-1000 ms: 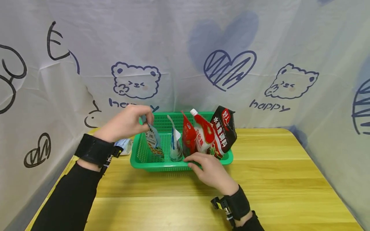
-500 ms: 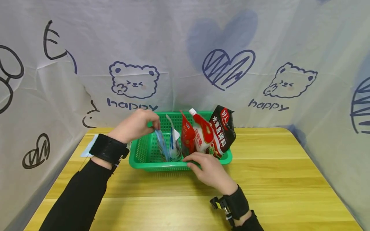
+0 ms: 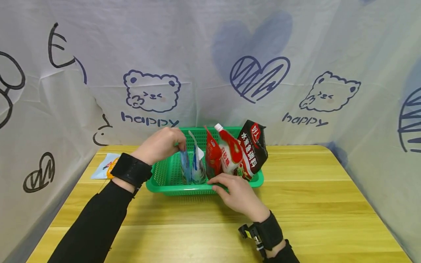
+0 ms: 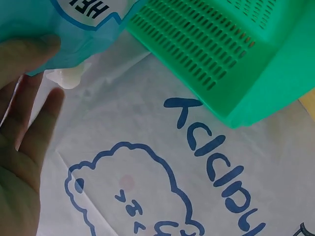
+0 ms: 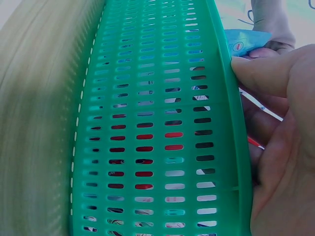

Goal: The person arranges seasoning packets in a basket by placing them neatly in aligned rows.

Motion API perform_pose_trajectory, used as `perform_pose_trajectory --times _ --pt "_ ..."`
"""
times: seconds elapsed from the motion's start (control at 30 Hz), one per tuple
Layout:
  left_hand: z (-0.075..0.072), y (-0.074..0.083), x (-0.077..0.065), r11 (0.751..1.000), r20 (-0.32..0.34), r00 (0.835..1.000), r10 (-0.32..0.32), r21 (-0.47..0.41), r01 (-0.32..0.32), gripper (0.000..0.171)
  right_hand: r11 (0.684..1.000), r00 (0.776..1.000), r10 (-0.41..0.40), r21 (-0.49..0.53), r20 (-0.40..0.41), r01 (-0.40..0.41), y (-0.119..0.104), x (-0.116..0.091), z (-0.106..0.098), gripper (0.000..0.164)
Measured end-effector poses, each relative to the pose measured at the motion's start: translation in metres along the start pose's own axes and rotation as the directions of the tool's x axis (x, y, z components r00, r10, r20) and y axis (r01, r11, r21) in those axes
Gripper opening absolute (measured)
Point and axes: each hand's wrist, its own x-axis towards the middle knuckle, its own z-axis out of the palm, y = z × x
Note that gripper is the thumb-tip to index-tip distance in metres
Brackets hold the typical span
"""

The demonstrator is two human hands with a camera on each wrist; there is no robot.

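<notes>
My left hand (image 3: 162,146) pinches the top of a light blue packet (image 3: 185,166), which stands upright inside the green basket (image 3: 230,185). The thumb lies across this packet (image 4: 74,29) in the left wrist view. Beside it in the basket stands a white and blue packet (image 3: 198,166). My right hand (image 3: 238,195) holds the basket's front rim, with its thumb (image 5: 261,73) on the outer side and the other fingers behind the rim. Farther right in the basket are a red pouch (image 3: 213,155), a white and red sugar pouch with a cap (image 3: 230,155) and a leaning black seasoning packet (image 3: 253,149).
Left of the basket, a light blue and orange packet (image 3: 106,164) lies on the wooden table (image 3: 312,204), partly behind my left wrist. A white cloth (image 3: 204,54) with drawings hangs behind the table and along both sides.
My left hand has moved right and a little down, bringing the light blue packet from a slant at the left to upright against the white and blue packet. My right hand stays put.
</notes>
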Motion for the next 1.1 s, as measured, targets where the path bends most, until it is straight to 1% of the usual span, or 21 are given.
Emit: perform_pose_trajectory --times 0.23,0.3,0.47,0.53,0.87,0.93,1.0,1.1 --pt "0.005 0.001 -0.001 0.997 -0.006 0.998 -0.055 0.045 0.055 0.028 1.000 1.000 -0.015 -0.004 -0.017 0.015 0.001 0.000 0.000 0.020" --pt "0.005 0.001 -0.002 0.998 -0.014 0.999 -0.048 0.050 0.049 0.027 1.000 1.000 -0.019 -0.006 -0.022 0.019 0.001 0.001 0.001 0.020" --pt "0.007 0.001 -0.004 0.997 -0.044 0.999 0.012 0.071 -0.009 0.025 1.000 0.999 -0.024 -0.009 -0.026 0.023 0.002 0.001 0.002 0.020" --pt "0.007 0.002 -0.004 0.996 -0.046 0.999 0.021 0.082 -0.017 0.025 1.000 0.999 -0.026 -0.009 -0.025 0.026 0.002 0.000 0.003 0.020" --pt "0.003 0.010 -0.006 0.993 -0.013 0.999 -0.033 0.111 0.034 0.030 1.000 0.999 -0.023 -0.012 -0.029 0.022 0.001 0.000 0.003 0.020" --pt "0.001 0.011 -0.008 0.994 -0.028 0.999 -0.046 0.100 0.048 0.032 1.000 1.000 -0.015 -0.009 -0.025 0.015 0.000 0.000 0.003 0.020" --pt "-0.001 0.011 -0.012 0.994 -0.060 0.996 -0.061 0.083 0.066 0.034 1.000 1.000 -0.006 -0.006 -0.019 0.006 0.000 0.000 0.002 0.020" --pt "-0.006 0.008 -0.020 0.996 -0.138 0.987 -0.076 0.039 0.082 0.038 1.000 1.000 0.005 -0.004 -0.012 -0.005 -0.001 0.000 0.001 0.020"
